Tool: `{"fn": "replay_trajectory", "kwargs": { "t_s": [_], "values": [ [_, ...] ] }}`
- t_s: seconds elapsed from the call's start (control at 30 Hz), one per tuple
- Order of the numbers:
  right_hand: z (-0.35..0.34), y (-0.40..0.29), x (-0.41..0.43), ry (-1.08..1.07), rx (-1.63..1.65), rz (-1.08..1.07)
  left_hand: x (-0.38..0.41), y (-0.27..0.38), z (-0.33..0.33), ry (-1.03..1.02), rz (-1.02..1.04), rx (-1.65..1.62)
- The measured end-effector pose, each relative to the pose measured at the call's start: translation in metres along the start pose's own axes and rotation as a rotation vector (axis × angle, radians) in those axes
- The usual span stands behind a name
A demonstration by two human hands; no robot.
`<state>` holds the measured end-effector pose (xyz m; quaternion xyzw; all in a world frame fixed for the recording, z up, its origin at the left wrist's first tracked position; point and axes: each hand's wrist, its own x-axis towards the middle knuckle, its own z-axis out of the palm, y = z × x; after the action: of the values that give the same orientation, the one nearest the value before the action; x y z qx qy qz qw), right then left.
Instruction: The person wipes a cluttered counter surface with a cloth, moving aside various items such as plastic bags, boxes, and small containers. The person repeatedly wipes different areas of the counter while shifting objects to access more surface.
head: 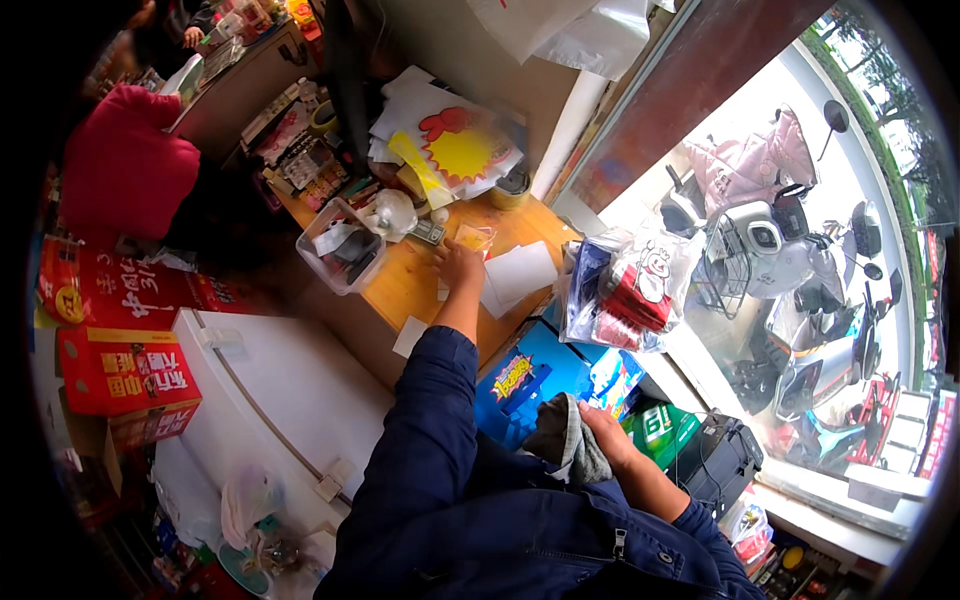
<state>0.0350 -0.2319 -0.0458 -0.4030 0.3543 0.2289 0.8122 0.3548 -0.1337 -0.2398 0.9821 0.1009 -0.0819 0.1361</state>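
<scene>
My left hand (461, 265) reaches over the wooden desk (409, 279), palm down. Its fingertips are close to a small grey handheld device with buttons (428, 231) and a small orange-and-yellow packet (475, 238). Whether the fingers grip anything is hidden by the back of the hand. Close to my body, my right hand (609, 439) holds a bunched grey cloth (577, 446). Blank white papers (519, 276) lie just right of my left wrist. On the other side stands a clear plastic bin (342, 251) with dark items inside.
Plastic-bagged packages (626, 289) stand beside the window, above a blue carton (517, 382). A white chest freezer (300, 375) fills the left, beside a red carton (131, 382). Printed sheets (461, 146) cover the desk's back. A person in a red top (131, 165) is at upper left.
</scene>
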Motion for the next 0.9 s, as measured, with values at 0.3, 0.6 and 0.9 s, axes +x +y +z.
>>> {"fn": "replay_trajectory", "kwargs": {
  "t_s": [0.3,0.6,0.9],
  "values": [
    [0.001,-0.005,0.026,0.055,-0.223,0.031,0.031,-0.031,0.024,-0.386,0.012,-1.029],
    [0.051,-0.061,0.045,0.094,-0.243,-0.784,-0.154,-0.073,-0.126,-0.496,0.209,-1.594],
    [0.097,-0.028,0.042,-0.040,-0.765,-0.814,-0.297,-0.091,-0.177,-0.162,0.277,-1.467]
  ]
}}
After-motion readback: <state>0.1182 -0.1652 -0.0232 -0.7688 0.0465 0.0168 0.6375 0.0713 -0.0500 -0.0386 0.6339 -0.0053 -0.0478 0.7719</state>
